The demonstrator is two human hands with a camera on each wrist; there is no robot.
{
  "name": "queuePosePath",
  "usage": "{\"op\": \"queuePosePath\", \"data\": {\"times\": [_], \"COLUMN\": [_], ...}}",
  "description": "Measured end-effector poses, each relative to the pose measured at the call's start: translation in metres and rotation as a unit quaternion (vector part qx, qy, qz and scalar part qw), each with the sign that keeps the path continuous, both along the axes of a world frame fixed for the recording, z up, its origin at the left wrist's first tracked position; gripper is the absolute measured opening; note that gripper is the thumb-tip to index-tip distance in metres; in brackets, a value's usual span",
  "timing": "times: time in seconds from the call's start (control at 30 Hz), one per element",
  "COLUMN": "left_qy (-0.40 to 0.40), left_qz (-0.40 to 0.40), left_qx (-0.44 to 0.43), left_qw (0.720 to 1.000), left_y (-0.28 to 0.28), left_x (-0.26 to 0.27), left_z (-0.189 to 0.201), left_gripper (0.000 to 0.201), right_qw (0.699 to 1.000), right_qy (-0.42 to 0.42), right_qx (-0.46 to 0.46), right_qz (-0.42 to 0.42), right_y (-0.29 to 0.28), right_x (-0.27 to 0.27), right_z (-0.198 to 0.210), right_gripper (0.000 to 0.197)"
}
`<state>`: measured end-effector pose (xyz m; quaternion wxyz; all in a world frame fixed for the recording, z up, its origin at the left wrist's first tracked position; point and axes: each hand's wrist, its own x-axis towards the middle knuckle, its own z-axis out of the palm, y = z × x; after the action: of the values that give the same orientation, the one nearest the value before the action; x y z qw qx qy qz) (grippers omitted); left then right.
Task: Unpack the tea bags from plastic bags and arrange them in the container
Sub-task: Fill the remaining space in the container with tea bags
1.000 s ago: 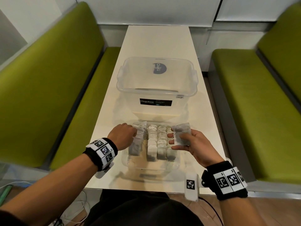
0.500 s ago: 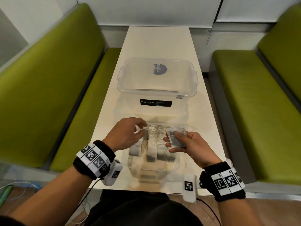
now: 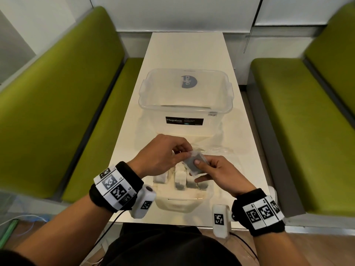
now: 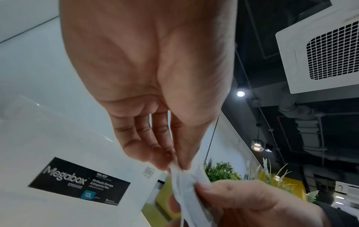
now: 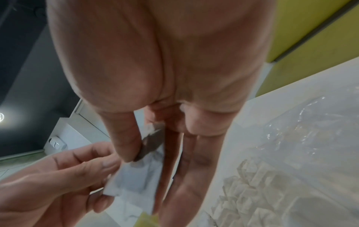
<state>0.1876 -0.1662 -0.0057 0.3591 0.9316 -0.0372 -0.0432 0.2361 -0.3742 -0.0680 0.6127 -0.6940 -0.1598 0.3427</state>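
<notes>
Overhead, my left hand (image 3: pixel 163 154) and right hand (image 3: pixel 215 172) both pinched one wrapped tea bag (image 3: pixel 194 164) above the container (image 3: pixel 182 203); only the left wrist view read "Megabox" (image 4: pixel 66 176).

The desk (image 3: pixel 184 54) is glossy white. Olive-green benches (image 3: pixel 57 104) flank it. The large storage box (image 3: pixel 185 96) is clear, with a black label (image 3: pixel 184 120) lettered in white. The packet (image 3: pixel 195 166) shows dark grey through clear wrap. The wristbands (image 3: pixel 115 189) are black, with black-and-white square-patterned tags.
</notes>
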Motion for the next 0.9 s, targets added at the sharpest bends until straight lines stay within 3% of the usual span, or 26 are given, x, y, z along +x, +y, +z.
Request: {"op": "queuePosePath", "data": {"times": [0.17,0.3,0.43,0.53,0.7,0.8,0.9], "left_qy": [-0.006,0.029,0.103,0.154,0.159,0.136,0.117], "left_qz": [0.065,0.05,-0.029,-0.073,-0.081,-0.083,-0.083], "left_qx": [0.045,0.122,0.223,0.253,0.289,0.318,0.339], "left_qw": [0.997,0.991,0.969,0.952,0.941,0.935,0.93], "left_y": [0.03,0.055,0.063,0.062,0.061,0.059,0.061], "left_x": [-0.004,-0.004,-0.002,0.001,0.01,0.015,0.018], "left_z": [0.009,-0.005,-0.033,-0.056,-0.084,-0.093,-0.101], "left_gripper": [0.006,0.008,0.012,0.012,0.016,0.017,0.019], "right_qw": [0.998,0.993,0.974,0.935,0.883,0.865,0.856], "right_qy": [0.017,0.001,-0.101,-0.216,-0.324,-0.313,-0.302], "right_qx": [-0.001,-0.014,-0.076,-0.179,-0.288,-0.371,-0.415], "right_qz": [-0.06,-0.117,-0.188,-0.218,-0.18,-0.125,-0.058], "right_y": [-0.021,-0.04,-0.052,-0.056,-0.058,-0.057,-0.055], "right_x": [0.005,0.009,0.013,0.013,0.017,0.025,0.034], "right_z": [-0.005,-0.011,-0.026,-0.036,-0.05,-0.06,-0.07], "right_gripper": [0.022,0.021,0.019,0.02,0.062,0.092,0.107]}}
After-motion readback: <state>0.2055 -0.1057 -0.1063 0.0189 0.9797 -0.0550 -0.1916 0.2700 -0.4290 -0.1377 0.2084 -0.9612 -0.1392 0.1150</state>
